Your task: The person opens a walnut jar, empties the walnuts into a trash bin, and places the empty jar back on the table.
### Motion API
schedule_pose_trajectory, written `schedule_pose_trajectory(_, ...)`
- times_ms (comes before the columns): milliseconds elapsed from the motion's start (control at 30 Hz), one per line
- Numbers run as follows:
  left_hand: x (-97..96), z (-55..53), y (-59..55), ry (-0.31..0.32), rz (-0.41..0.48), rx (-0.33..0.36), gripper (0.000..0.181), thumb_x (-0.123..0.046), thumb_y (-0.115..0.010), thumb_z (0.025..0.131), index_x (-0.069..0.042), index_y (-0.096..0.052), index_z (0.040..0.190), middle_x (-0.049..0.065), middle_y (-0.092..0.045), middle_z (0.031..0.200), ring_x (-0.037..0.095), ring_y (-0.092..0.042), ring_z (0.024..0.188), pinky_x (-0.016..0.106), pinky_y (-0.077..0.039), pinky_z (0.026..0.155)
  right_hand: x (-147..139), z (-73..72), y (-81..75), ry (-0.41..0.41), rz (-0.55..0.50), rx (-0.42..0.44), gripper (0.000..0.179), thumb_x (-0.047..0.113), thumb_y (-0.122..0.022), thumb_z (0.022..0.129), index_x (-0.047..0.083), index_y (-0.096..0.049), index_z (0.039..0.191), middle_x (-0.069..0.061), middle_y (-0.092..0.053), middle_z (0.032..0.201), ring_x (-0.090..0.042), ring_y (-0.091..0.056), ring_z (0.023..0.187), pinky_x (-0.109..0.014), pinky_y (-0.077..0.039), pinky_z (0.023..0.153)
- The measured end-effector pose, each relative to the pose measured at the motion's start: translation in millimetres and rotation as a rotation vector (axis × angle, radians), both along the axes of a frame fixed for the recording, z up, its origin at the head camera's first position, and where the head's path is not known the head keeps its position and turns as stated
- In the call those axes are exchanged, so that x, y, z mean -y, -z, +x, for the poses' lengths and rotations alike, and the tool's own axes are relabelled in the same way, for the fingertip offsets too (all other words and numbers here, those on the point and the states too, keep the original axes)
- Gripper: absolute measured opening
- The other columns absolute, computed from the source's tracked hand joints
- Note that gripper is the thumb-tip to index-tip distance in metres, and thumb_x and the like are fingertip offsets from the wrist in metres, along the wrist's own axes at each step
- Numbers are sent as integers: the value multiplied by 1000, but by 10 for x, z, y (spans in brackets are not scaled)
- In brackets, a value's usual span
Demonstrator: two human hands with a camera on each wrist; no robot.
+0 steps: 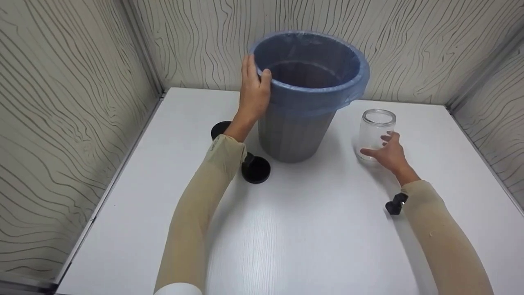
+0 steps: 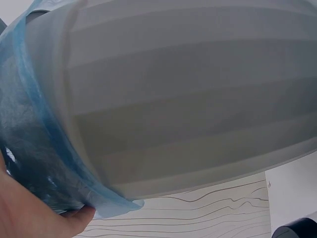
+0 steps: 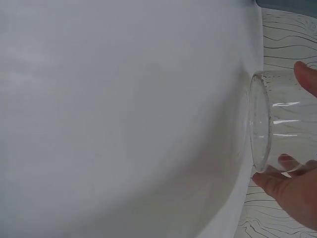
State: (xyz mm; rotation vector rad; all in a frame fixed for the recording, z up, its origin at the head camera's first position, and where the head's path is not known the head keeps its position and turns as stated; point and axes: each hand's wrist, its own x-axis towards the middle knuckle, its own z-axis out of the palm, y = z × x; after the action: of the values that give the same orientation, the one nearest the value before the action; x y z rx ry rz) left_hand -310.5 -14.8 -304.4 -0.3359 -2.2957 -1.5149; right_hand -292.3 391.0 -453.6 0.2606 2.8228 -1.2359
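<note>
A grey trash bin [image 1: 294,131] stands upright on the table, its rim lined with a blue plastic bag [image 1: 282,96]. My left hand [image 1: 254,90] rests against the left side of that rim, fingers pointing up along the outside and thumb at the edge. In the left wrist view the hand [image 2: 39,213] lies on the bag's folded-over edge. To the bin's right is a clear glass jar [image 1: 368,131], upright and without a lid. Around its lower part I hold my right hand [image 1: 389,155], thumb on one side; the right wrist view shows fingers through the glass.
Two round black objects lie left of the bin: one [image 1: 221,129] partly behind my left wrist, another [image 1: 257,171] close to the bin's base. Wood-grain patterned panels [image 1: 196,45] enclose the white table [image 1: 311,237] at the back and both sides.
</note>
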Motion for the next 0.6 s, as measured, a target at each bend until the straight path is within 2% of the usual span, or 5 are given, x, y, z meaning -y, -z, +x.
schedule_pose_trajectory(100, 1, 3, 0, -6, -2, 0, 63, -34, -32, 101, -8, -6, 152, 6, 1, 158, 7, 1, 141, 21, -8, 110, 3, 4, 3, 3, 8, 15, 125, 51, -78, 71, -1, 9, 146, -29, -11, 151, -46, -20, 135, -56, -24, 105)
schedule_pose_trajectory(333, -5, 11, -11, -12, -11, 5, 64, -35, -32, 100, -8, -6, 152, 5, 1, 158, 7, 1, 141, 21, -8, 110, -24, 10, 7, 12, 40, 12, 122, 51, -78, 72, -7, 2, 144, -34, -21, 146, -48, -25, 132, -55, -25, 105)
schedule_pose_trajectory(600, -1, 9, -16, -7, -9, 2, 63, -33, -32, 101, -6, -5, 152, 8, 1, 158, 9, 2, 142, 21, -7, 110, -64, 6, 27, -23, 61, 10, 119, 53, -75, 74, -10, 0, 144, -33, -22, 146, -47, -28, 132, -54, -26, 104)
